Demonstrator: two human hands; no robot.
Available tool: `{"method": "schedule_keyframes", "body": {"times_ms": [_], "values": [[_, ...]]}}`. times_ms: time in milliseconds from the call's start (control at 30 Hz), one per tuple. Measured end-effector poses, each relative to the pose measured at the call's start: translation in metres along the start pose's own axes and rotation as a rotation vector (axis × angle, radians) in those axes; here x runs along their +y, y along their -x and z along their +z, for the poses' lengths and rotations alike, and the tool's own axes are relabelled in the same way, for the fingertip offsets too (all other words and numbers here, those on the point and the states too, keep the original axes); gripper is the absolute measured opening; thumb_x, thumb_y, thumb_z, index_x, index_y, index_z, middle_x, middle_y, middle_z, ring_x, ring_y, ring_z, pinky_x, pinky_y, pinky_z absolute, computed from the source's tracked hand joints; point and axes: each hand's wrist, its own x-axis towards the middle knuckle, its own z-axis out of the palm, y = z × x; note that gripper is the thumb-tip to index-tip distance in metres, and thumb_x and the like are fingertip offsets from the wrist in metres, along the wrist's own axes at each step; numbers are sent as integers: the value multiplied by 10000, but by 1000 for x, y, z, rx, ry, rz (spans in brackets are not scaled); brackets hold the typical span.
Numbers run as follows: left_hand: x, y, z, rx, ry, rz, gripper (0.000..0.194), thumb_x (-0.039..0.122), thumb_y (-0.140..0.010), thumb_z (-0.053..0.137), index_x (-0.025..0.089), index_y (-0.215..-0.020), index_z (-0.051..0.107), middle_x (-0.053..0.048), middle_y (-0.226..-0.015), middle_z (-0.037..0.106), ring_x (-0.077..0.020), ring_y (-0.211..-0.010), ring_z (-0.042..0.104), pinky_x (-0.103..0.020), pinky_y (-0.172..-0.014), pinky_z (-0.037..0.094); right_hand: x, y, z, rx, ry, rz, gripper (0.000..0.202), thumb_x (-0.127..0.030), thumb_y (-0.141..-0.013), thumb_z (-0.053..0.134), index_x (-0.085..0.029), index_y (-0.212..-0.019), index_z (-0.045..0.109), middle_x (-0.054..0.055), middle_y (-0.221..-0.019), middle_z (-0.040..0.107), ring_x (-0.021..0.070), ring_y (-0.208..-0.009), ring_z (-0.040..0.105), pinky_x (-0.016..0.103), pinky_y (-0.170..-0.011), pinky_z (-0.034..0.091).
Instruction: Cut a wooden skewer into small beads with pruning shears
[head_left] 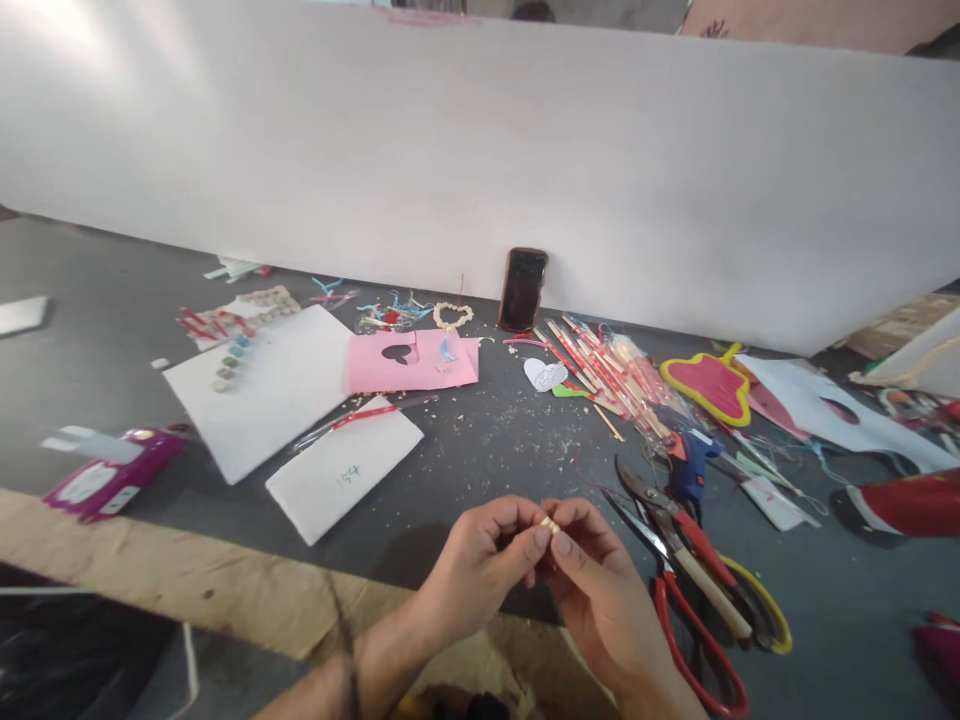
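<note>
My left hand (491,550) and my right hand (596,585) meet near the table's front edge. Between the thumbs and fingertips of both is a small cream-coloured piece (550,524), too small to identify. A thin red thread runs over the table just beyond the right hand. Close by on the right lie red-handled scissors (697,635) and pruning shears (694,550). Farther back, a heart-shaped ring of cream pieces (454,317) stands near the white panel. Pale crumbs are scattered over the dark tabletop in front of my hands.
A phone (523,288) leans against the white panel (480,150). Wooden sticks (592,365), a blue glue gun (691,465) and a yellow-edged pink cutout (709,385) lie right. To the left are pink paper (375,365), white boards (352,470) and a purple device (112,480).
</note>
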Motion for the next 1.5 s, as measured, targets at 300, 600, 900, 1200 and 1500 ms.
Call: {"method": "schedule_keyframes", "body": {"times_ms": [300, 600, 900, 1200, 1500], "values": [[10, 2, -1, 16, -343, 9, 243, 343, -846, 470, 151, -753, 584, 31, -585, 505, -70, -519, 420, -177, -483, 319, -8, -1, -19, 28, 389, -103, 169, -359, -742, 663, -208, -818, 664, -5, -662, 597, 100, -585, 493, 221, -553, 399], [4, -1, -3, 10, -489, -25, 232, 324, -830, 458, 162, -785, 618, 37, -592, 500, -80, -540, 429, -187, -497, 314, -29, -5, -12, 24, 975, -152, 186, -361, -786, 578, -189, -740, 632, -19, -622, 559, 120, -601, 489, 223, -567, 388], [-3, -9, -8, -45, -288, -155, 234, 343, -797, 493, 148, -783, 622, 34, -525, 514, -71, -452, 435, -174, -444, 329, -20, -16, -22, -3, 799, -27, 216, -391, -766, 598, -190, -688, 616, -24, -579, 552, 120, -549, 475, 247, -549, 380], [-15, -13, -15, -31, -248, -153, 236, 363, -781, 509, 149, -751, 604, -3, -651, 602, -76, -475, 491, -171, -404, 311, -14, -19, -21, -20, 758, -8, 233, -394, -770, 601, -177, -687, 611, -23, -589, 559, 112, -544, 467, 246, -546, 371], [-11, -12, -17, -29, -257, -153, 206, 327, -775, 504, 152, -722, 599, 9, -653, 612, -65, -467, 477, -171, -433, 339, -11, -20, -18, 0, 787, -12, 248, -413, -768, 591, -181, -683, 612, -31, -559, 550, 113, -530, 470, 245, -541, 367]]}}
